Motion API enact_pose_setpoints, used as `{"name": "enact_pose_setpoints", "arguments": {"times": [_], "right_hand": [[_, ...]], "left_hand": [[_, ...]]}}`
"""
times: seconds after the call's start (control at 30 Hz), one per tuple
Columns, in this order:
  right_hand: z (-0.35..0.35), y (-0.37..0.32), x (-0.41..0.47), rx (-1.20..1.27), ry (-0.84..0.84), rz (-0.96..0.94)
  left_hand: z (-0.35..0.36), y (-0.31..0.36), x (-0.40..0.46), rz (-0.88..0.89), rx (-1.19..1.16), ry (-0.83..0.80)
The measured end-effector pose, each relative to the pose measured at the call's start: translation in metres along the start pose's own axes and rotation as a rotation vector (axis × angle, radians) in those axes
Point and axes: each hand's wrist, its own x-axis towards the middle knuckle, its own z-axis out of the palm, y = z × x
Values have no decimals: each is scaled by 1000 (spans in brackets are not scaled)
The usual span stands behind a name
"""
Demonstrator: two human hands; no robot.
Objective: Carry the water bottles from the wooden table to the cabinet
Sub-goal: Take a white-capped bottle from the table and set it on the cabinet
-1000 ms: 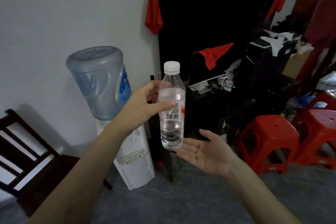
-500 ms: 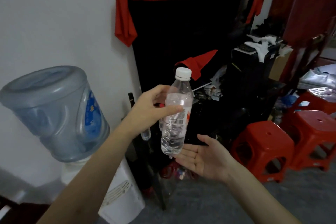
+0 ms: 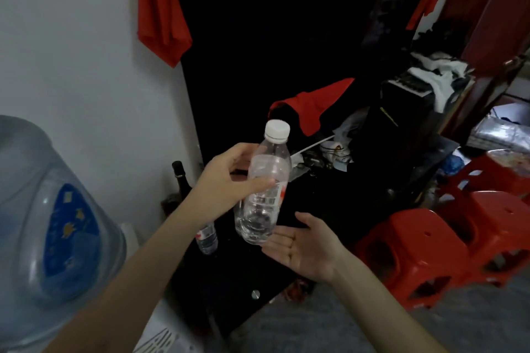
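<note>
My left hand (image 3: 229, 180) grips a clear water bottle (image 3: 265, 189) with a white cap, holding it upright by its middle above a low black cabinet (image 3: 238, 295). Just below the bottle's base, my right hand (image 3: 304, 243) is held palm up with relaxed fingers, holding nothing. A second small water bottle (image 3: 207, 239) stands on the cabinet top, partly hidden behind my left forearm. The wooden table is out of view.
A water dispenser with a big blue jug (image 3: 48, 209) stands at the left. A dark glass bottle (image 3: 181, 180) stands against the wall. Red plastic stools (image 3: 424, 252) stand at the right. A tall black panel draped in red cloth (image 3: 163, 14) rises behind the cabinet, with clutter beside it.
I have come closer to the black cabinet, and the view has dropped toward its top. The held bottle tilts slightly now. A second bottle has come into view on the cabinet.
</note>
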Motion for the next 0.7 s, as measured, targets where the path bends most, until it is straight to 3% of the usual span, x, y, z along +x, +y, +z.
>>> {"name": "enact_pose_setpoints", "arguments": {"times": [0.4, 0.7], "right_hand": [[-92, -100, 135, 20, 209, 149], [-142, -146, 241, -120, 321, 264]], "left_hand": [[49, -117, 97, -200, 7, 69], [102, -209, 150, -251, 243, 23]]}}
